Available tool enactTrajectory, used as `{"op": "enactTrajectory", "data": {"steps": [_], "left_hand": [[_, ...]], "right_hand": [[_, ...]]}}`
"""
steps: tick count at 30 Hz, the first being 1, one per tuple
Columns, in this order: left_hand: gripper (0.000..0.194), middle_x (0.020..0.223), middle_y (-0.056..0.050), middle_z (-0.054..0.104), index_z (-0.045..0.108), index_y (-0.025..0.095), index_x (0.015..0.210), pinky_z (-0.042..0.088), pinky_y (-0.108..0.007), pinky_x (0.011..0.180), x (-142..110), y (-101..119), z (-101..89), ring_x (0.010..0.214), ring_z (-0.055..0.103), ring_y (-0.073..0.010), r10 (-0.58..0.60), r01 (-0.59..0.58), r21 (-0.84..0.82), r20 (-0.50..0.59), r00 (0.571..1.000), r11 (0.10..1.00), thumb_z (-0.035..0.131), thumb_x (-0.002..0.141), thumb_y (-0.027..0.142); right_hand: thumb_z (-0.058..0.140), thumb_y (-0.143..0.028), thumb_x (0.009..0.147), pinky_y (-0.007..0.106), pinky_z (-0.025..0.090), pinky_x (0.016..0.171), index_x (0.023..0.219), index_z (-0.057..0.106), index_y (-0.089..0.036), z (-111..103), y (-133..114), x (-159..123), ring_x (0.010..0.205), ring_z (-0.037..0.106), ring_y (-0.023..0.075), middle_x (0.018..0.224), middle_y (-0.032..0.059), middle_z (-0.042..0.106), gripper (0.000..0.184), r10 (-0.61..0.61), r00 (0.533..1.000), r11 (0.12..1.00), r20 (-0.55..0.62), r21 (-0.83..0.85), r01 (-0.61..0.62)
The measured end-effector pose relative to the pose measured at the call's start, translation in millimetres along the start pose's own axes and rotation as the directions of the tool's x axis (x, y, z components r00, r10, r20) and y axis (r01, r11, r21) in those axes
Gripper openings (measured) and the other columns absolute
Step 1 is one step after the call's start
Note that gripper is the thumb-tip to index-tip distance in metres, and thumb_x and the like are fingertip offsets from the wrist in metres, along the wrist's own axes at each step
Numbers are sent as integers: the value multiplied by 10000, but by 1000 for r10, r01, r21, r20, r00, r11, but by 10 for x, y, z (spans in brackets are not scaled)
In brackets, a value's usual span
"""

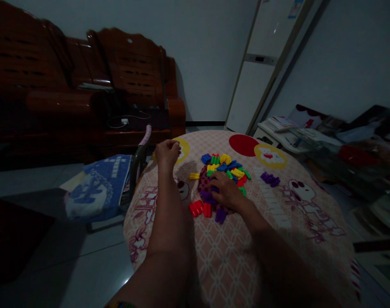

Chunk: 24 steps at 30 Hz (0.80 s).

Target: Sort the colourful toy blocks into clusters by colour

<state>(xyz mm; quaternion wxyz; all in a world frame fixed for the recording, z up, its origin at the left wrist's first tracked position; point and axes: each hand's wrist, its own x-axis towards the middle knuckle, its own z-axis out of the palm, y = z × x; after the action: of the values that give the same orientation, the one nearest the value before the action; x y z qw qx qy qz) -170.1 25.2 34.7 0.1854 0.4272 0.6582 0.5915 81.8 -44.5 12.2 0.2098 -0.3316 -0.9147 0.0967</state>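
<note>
My left hand [168, 155] hovers at the far left of the round table, its fingers curled together; whether anything small is in them is hidden. Over the heap of plastic toy blocks, my right hand [226, 190] has its fingers bent round a purple block [208, 197]. Yellow [238, 173], blue [233, 164] and green blocks [215, 160] lie just beyond that hand. Nearer to me are a red block [196, 208] and another purple block [220, 215]. A dark red patterned surface [203, 182] shows under the heap.
The patterned tablecloth [214, 252] covers the table. A separate purple block [269, 179] lies right of the heap. At the left stands a chair with a blue-and-white cloth [98, 188], before a wooden sofa [130, 68]. A cluttered glass-topped table [336, 158] is at the right.
</note>
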Motion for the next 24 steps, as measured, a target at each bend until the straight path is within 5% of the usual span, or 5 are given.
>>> {"op": "enactTrajectory", "data": {"steps": [5,11,16,21,24], "left_hand": [[302,909,-95,766,739,136,1001,572,-325,784,-71,-57,366,807,719,-199,26,-50,112,200,979,992,550,812,276],[484,1387,-177,613,623,103,1322,422,-382,1112,-291,-115,823,1250,597,-264,121,-265,271,453,883,925,525,850,149],[436,1331,-145,634,648,156,1270,409,-365,1111,-344,-175,996,1265,565,-260,104,-426,420,603,791,801,578,840,152],[219,1103,-113,705,731,174,988,491,-321,937,-311,-167,981,1074,637,-251,75,-424,515,567,820,745,618,877,325],[229,1039,-98,727,709,171,1022,502,-315,875,-309,-170,955,999,655,-234,46,-362,531,517,855,766,609,888,327]], "right_hand": [[645,-91,754,446,471,933,901,688,-197,-163,271,-315,1070,556,273,1113,107,624,186,68,990,998,-124,13,-67],[626,-101,757,459,468,981,934,696,-208,-194,497,-552,1128,566,275,1158,105,636,218,125,958,992,-256,52,-115],[633,-135,755,479,462,1016,956,724,-225,-140,620,-584,1159,581,280,1229,102,662,239,187,919,982,-346,90,-166],[632,-198,767,452,496,994,923,739,-218,-142,725,-595,1122,636,269,1187,115,701,190,292,857,952,-424,214,-219],[640,-237,766,418,518,957,862,737,-209,-206,735,-618,1071,667,259,1092,113,731,139,354,830,923,-431,302,-236]]}}
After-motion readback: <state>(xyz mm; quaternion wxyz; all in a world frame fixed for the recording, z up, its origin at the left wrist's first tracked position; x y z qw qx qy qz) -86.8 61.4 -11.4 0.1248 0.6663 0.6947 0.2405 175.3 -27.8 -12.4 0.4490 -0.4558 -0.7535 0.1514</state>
